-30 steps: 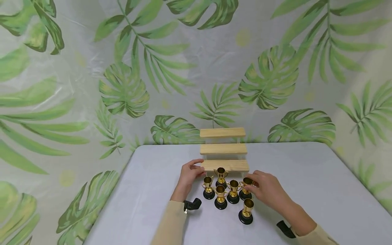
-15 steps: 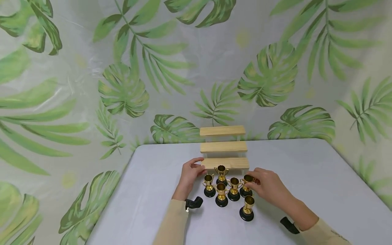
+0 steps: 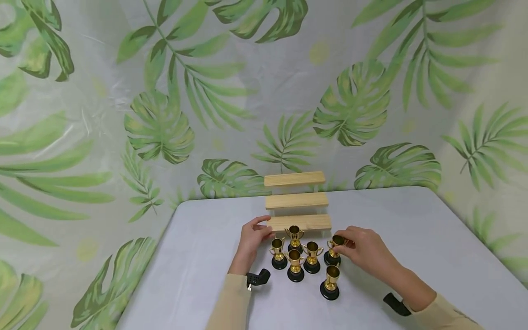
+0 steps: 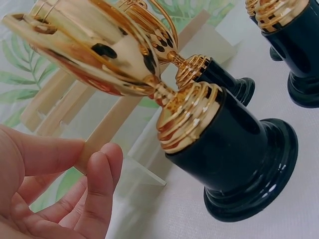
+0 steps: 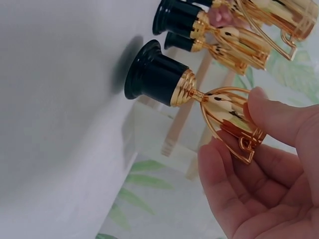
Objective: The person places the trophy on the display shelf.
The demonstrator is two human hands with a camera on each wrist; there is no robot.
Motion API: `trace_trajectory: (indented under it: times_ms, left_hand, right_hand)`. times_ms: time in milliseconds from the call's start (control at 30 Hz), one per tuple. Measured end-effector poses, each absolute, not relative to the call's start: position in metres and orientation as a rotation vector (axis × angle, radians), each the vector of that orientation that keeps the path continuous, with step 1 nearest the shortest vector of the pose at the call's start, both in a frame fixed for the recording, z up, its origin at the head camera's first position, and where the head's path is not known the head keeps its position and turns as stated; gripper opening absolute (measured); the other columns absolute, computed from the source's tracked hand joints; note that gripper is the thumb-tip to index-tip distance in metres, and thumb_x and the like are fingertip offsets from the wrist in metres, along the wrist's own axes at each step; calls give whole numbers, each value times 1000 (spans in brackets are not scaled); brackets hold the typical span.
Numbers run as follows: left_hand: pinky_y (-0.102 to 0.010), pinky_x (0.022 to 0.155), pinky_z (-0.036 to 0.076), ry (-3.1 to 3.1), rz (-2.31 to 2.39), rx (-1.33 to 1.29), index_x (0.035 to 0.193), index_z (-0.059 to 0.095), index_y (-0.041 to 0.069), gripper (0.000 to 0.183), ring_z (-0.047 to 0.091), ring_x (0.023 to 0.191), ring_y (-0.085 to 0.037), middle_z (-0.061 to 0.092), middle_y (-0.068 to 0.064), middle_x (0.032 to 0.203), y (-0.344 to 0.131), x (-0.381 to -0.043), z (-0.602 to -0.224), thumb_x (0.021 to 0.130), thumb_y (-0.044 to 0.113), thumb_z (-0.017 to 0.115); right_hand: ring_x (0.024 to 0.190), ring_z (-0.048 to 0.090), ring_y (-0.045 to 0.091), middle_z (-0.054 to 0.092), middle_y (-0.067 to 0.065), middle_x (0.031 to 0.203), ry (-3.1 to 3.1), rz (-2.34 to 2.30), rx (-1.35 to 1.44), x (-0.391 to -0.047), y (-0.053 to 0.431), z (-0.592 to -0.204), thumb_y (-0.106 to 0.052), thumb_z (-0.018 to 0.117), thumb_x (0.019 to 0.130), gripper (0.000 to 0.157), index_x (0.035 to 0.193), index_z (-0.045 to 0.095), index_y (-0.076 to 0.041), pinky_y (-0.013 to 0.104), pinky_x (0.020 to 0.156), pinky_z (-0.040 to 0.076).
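Note:
My right hand (image 3: 367, 247) pinches a small gold trophy cup (image 5: 159, 74) with a black base by its bowl, between thumb and fingers. In the right wrist view its base is close over the white table, with a shadow beside it. My left hand (image 3: 251, 239) pinches the left end of the lowest wooden board of a three-tier display stand (image 3: 301, 222). Several matching trophies (image 3: 295, 266) stand upright between the hands, in front of the stand. One trophy (image 4: 224, 144) looms large beside the left fingers (image 4: 99, 194) in the left wrist view.
Nearest me, one trophy (image 3: 330, 284) stands apart from the cluster, below the right hand. The upper boards (image 3: 294, 178) of the stand rise toward a leaf-patterned backdrop (image 3: 231, 178). The white table (image 3: 412, 238) ends at the backdrop.
The trophy in my right hand has moved slightly right, widening its gap from the neighbouring trophy. My left hand stays at the board's end. The head view has shifted a little.

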State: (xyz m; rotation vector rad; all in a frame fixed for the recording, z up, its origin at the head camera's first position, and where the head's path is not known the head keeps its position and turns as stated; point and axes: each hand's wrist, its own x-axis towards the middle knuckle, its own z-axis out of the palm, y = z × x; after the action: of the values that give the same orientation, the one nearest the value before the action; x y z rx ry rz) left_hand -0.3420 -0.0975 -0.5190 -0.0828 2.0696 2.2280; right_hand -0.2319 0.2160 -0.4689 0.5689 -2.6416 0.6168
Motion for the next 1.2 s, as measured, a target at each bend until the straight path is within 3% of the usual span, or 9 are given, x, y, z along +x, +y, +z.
trace_trajectory:
  times_ms: [267,667,1200]
  left_hand:
    - [-38,78,61,2075,2227,-34,125,69,3,37,73,77,-26,68,-15,90,-98,-344,-518,89,-3,72]
    - [-37,77,62,2006,2283,9,123,70,1,37,72,71,-20,66,-12,85,-93,-347,-523,87,-6,72]
    - [-37,81,61,1976,2302,-64,123,71,3,37,73,75,-23,67,-12,88,-102,-346,-524,87,-5,74]
  right_hand:
    - [65,50,-2,56,-17,76,-2622,600,561,-230,218,-463,-27,88,78,33,104,77,-11,22,55,47]
    - [66,55,3,60,-13,78,-2554,560,542,-226,219,-445,-26,89,76,35,105,77,-10,24,56,50]
    - [65,54,5,59,-11,76,-2443,508,623,-242,211,-418,-24,91,73,34,101,77,-9,26,54,49]
